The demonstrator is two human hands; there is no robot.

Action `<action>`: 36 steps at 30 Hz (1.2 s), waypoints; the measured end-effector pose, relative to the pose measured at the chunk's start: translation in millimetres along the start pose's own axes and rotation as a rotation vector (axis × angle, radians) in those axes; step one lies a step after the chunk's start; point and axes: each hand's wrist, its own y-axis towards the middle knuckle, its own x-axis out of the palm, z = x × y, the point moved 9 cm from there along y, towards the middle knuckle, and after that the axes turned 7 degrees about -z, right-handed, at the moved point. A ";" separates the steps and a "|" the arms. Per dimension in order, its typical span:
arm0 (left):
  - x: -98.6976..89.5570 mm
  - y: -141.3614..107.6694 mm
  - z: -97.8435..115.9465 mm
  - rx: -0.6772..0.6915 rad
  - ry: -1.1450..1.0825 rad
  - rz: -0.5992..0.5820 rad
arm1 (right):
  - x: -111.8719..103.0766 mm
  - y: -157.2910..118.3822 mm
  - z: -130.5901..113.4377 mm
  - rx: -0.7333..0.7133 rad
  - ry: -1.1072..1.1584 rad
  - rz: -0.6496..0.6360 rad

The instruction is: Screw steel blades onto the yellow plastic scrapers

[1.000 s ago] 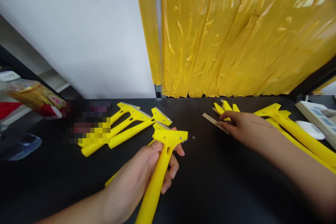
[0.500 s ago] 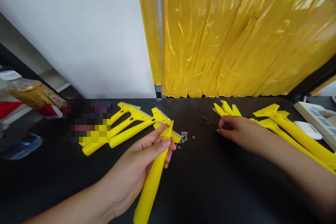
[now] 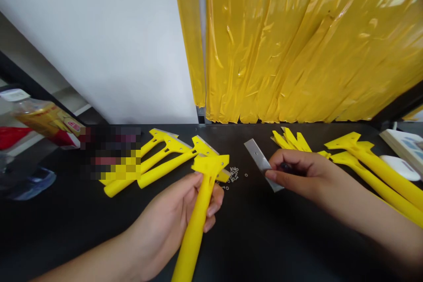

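Note:
My left hand is wrapped round the handle of a yellow scraper, its broad head upward and facing me. A yellow piece with a metal edge shows behind that head. Between the fingertips of my right hand is a flat metal scraper blade with a small hole, tilted, to the right of the scraper. Something dark and rounded also shows inside the right hand; its kind is unclear. Small metal nuts or screws lie in a pile between the hands.
Several yellow scrapers with blades lie at the left, partly pixelated. Flat yellow pieces and more scraper handles lie at the right, near a white power strip. A bottle stands far left. Yellow plastic sheeting hangs behind the black table.
The scraper in my left hand has turned from edge-on to face me. My right hand has turned the blade so its flat side shows, and moved slightly lower.

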 end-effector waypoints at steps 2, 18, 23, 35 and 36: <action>-1.0 -0.7 -2.2 -0.018 0.060 -0.001 | 1.7 -1.6 -1.4 -0.004 0.040 -0.001; 5.1 2.7 -22.3 -0.157 0.414 -0.082 | 35.7 -11.7 -6.3 0.032 0.164 -0.166; 3.6 3.2 -26.6 -0.173 0.446 -0.112 | 41.9 -10.3 -6.6 0.040 0.196 -0.193; 9.0 1.3 -27.3 -0.190 0.496 -0.156 | 58.4 -9.4 2.1 0.041 0.192 -0.266; 9.5 1.1 -28.5 -0.197 0.498 -0.167 | 59.9 -8.7 2.2 0.039 0.184 -0.273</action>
